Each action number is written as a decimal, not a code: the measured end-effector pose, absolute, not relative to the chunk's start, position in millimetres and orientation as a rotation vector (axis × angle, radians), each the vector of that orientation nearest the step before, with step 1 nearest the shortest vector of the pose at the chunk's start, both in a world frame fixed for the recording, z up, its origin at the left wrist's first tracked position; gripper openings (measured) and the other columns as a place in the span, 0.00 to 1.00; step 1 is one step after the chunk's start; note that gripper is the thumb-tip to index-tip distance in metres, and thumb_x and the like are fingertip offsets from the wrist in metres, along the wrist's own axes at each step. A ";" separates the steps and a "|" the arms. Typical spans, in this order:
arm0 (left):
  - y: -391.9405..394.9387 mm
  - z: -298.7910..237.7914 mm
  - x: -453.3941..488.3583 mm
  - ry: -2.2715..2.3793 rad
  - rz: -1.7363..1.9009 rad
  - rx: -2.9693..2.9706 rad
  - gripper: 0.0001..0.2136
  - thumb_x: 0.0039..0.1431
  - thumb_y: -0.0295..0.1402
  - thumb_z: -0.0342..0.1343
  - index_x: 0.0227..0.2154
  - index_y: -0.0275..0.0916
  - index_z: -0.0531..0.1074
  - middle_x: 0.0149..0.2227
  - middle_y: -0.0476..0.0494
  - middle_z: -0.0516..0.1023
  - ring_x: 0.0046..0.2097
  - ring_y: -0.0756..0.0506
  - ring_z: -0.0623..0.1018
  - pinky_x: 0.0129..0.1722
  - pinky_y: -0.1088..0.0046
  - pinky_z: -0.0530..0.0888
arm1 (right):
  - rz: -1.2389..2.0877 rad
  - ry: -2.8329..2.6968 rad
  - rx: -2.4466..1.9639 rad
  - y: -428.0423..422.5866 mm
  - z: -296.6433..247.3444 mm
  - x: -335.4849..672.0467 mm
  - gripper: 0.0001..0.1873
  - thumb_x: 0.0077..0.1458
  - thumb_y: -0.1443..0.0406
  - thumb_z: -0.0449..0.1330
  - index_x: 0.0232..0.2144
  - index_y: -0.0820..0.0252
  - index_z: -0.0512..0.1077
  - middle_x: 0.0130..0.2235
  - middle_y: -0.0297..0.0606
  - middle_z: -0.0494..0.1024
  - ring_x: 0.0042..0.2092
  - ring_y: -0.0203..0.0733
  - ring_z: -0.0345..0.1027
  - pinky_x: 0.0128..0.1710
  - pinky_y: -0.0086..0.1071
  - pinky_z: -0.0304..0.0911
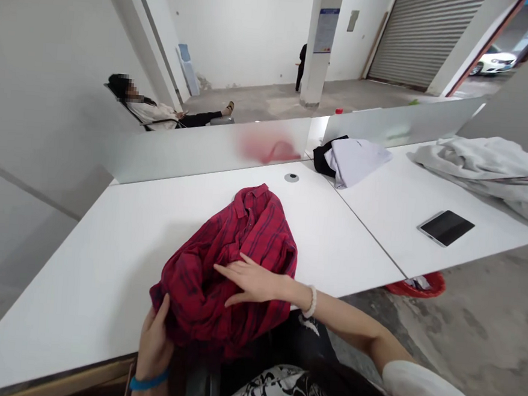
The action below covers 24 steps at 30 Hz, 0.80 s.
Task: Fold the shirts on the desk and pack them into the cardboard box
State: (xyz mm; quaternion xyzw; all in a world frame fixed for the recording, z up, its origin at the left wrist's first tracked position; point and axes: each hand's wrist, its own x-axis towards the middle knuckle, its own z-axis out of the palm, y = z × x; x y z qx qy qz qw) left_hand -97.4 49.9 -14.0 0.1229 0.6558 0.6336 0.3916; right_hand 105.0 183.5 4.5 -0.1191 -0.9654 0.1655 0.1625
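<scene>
A red plaid shirt lies crumpled on the white table, its collar toward the far side and its lower part hanging over the near edge. At the shirt's left edge, my left hand, with a blue wristband, grips the cloth between thumb and fingers. My right hand, wearing a white beaded bracelet, rests on the middle of the shirt with its fingers stretched out and apart. Folds of cloth hide some of my left fingers.
Folded white and black garments lie at the back right. Farther right are a tablet and a heap of pale cloth. A frosted divider borders the table. Below stands a red bin. Beyond, a person sits reclined.
</scene>
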 end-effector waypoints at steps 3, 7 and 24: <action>63.0 1.7 -106.4 2.116 1.537 0.646 0.18 0.53 0.44 0.53 0.42 0.37 0.73 0.41 0.41 0.78 0.49 0.38 0.75 0.53 0.57 0.69 | 0.516 -2.573 -0.527 187.5 3.2 105.7 0.20 0.63 0.57 0.48 0.53 0.59 0.66 0.35 0.37 0.77 0.38 0.37 0.70 0.56 0.39 0.55; 57.8 16.3 -172.7 2.588 1.691 0.378 0.24 0.56 0.43 0.47 0.50 0.31 0.67 0.50 0.34 0.74 0.51 0.36 0.74 0.51 0.52 0.70 | 0.482 -1.876 -1.125 249.7 26.2 175.9 0.18 0.64 0.58 0.44 0.43 0.59 0.70 0.34 0.39 0.77 0.38 0.39 0.70 0.46 0.36 0.64; 72.1 -34.1 -79.8 2.141 0.984 1.613 0.18 0.53 0.49 0.50 0.37 0.41 0.74 0.41 0.38 0.77 0.47 0.36 0.73 0.51 0.55 0.68 | 0.430 -2.438 -1.160 187.1 -17.7 188.1 0.24 0.59 0.62 0.54 0.58 0.54 0.61 0.62 0.47 0.58 0.63 0.52 0.51 0.59 0.53 0.52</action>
